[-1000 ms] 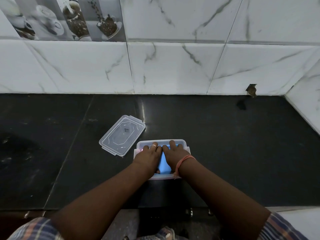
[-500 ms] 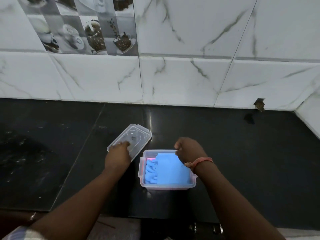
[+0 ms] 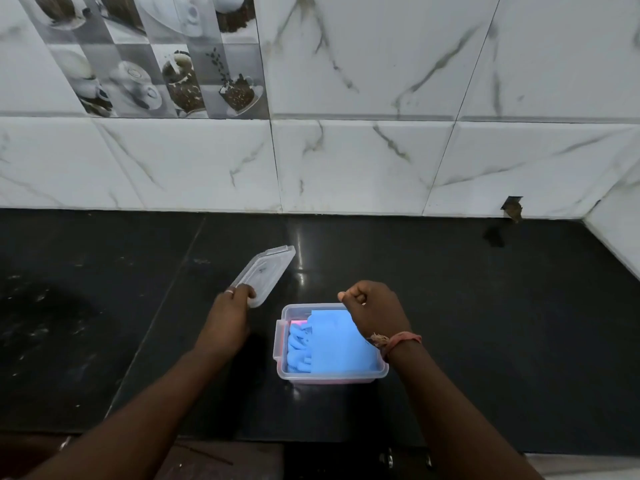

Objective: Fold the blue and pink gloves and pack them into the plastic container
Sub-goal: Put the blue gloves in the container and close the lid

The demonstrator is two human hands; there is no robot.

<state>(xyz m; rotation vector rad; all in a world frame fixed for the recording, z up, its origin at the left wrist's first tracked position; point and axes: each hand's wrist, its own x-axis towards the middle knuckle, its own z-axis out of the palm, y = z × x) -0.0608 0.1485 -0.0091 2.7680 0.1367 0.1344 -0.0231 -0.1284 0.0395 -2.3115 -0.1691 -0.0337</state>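
Note:
A clear plastic container (image 3: 282, 370) stands on the black counter near its front edge. Folded blue gloves (image 3: 332, 344) fill it, and a strip of pink glove (image 3: 298, 322) shows at its far left corner under the blue. My left hand (image 3: 228, 315) grips the near corner of the clear lid (image 3: 266, 271), which is tilted up off the counter to the left of the container. My right hand (image 3: 375, 310) hovers as a fist over the container's far right corner, holding nothing that I can see.
The black counter (image 3: 485, 323) meets a white marble-tiled wall (image 3: 346, 161) at the back and another at the right. A small hole (image 3: 512, 206) breaks the wall's base at the right. The counter's front edge lies just below the container.
Both hands have left the gloves in the container. My left hand moved left, took hold of the lid and tilted it up. My right hand drew back into a fist.

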